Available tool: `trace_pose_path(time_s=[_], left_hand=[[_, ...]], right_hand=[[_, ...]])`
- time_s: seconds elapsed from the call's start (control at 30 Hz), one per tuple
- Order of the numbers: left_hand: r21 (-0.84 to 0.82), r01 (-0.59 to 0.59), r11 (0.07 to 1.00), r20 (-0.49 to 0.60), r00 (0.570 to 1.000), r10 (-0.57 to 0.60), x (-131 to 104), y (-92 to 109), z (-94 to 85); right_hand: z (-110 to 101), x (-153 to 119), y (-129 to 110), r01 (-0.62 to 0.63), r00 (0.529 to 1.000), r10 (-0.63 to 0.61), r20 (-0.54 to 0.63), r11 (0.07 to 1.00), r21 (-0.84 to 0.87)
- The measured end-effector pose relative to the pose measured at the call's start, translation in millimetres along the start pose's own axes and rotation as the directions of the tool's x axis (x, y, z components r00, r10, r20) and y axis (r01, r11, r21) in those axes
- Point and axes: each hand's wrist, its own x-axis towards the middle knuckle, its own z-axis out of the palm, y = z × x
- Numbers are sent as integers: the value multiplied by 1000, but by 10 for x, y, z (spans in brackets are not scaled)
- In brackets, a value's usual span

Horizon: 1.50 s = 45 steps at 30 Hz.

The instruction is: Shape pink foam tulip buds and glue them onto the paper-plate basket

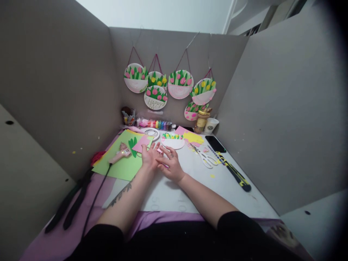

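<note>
Both spread: left hand palm-up, right hand (more loosely curved) touching it.

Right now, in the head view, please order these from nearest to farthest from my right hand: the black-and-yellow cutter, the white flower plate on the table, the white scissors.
From the right hand:
1. White flower plate, just beyond the hand.
2. White scissors, to the right.
3. Black-and-yellow cutter, farther right, past the scissors.
</note>
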Motion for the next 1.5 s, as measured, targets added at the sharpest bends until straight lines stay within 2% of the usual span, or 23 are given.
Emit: trace_pose_path(time_s=[0.2, 0.37, 0.57, 0.73, 0.87, 1.03, 1.13, 1.23, 1.37, 1.5], left_hand=[[7, 12, 1000, -21, 1000, -12, -17, -7, 22], [-9, 1, 1000, -24, 1000, -1, -19, 8, 24], [-10, 15, 1000, -5, 1000, -15, -8, 14, 14], [-24, 4, 1000, -30, 1000, -5, 1, 4, 7], [-7, 21, 1000, -18, 1000, -21, -12, 8, 20], [-26, -2, 1000, -28, 1000, 1, -14, 17, 23], [-6, 21, 1000, -31, 999, -21, -12, 5, 15], [-7, 15, 1000, -10, 1000, -15, -12, 5, 10], [-16, 10, 1000, -32, 999, -10, -12, 2, 17], [-4, 34, 999, -18, 999, -34, -3, -6, 9]], right_hand=[[17, -12, 8, -20, 1000, 20, 0, 1000, -20], [4, -12, -9, 26, 1000, -26, -6, 1000, 6], [1, -1, -23, -14, 1000, 12, -26, 996, -92], [-9, -3, -50, 23, 1000, -24, -5, 995, -93], [-13, 2, -45, 1, 1000, -1, -7, 990, -144], [-15, -7, -26, 36, 999, -36, 4, 996, -81], [0, -2, -18, -13, 1000, 16, 25, 996, -90], [-5, 5, -6, -21, 1000, 20, -11, 996, -89], [-16, 11, -11, 79, 995, -81, -54, 996, -28], [-11, 24, -15, 49, 996, -52, -76, 998, -48]])
